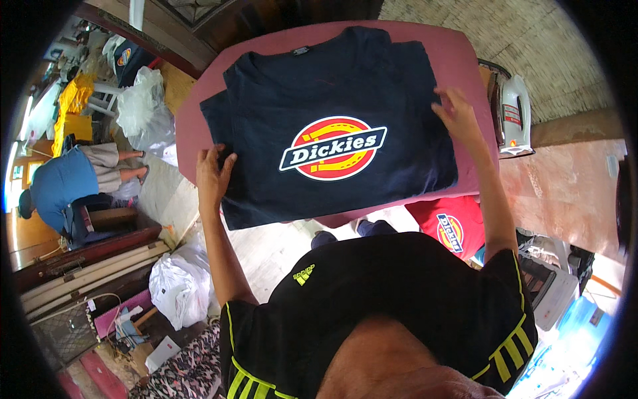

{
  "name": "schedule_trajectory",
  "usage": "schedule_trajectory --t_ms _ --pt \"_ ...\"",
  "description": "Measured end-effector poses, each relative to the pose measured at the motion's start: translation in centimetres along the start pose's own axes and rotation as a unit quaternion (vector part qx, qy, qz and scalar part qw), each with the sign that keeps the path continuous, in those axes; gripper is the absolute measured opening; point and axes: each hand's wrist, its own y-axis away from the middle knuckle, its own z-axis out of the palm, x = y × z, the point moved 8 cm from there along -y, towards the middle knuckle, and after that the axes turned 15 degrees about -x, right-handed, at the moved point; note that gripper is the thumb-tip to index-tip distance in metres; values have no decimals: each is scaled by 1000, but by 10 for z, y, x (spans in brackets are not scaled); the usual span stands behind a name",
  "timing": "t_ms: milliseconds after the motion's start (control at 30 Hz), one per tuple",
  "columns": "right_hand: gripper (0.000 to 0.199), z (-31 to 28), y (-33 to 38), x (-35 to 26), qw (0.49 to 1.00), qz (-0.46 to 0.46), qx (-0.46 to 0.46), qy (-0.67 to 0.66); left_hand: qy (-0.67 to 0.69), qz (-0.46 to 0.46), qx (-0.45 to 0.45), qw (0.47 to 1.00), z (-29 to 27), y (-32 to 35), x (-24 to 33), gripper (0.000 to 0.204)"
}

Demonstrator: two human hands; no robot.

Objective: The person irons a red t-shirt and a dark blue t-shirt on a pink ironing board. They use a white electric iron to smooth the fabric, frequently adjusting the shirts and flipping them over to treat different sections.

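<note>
From my remote view, the largest item is the pink padded table [465, 60], which carries a navy T-shirt [266, 126] laid flat, printed side up, with a round red-and-yellow emblem [333, 148] at its centre. The shirt covers most of the table; its near hem overhangs the near edge slightly. My left hand [211, 178] is at the shirt's near-left corner, fingers curled over the fabric edge and gripping it. My right hand [457, 114] rests on the right side of the shirt, fingers spread and flat, pressing the cloth without pinching anything. An iron [515, 114] stands just beyond the table's right edge, close to the right hand. A red T-shirt [448, 226] lies below the table, near my right forearm. Hazard, in my judgement: a pull from the left hand alone could drag the shirt off the near edge or crease it; a wide sweep of the right hand could strike the iron.
</note>
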Motion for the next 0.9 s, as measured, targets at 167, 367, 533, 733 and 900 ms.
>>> schedule_trajectory --t_ms 167,367,533,733,900 --pt "47 32 -35 17 999 44 -14 15 -39 -148 -24 988 23 15 8 52" --pt "63 39 11 -7 995 91 -48 15 19 -186 -43 981 28 65 14 43" --pt "53 33 41 11 980 153 -96 -82 288 -155 -92 940 6 88 54 28" --pt "34 27 -14 -65 999 15 15 -43 323 -93 -55 940 -9 89 61 25" --pt "26 103 -99 -108 991 -98 -25 -93 260 -106 -51 958 30 83 18 27"
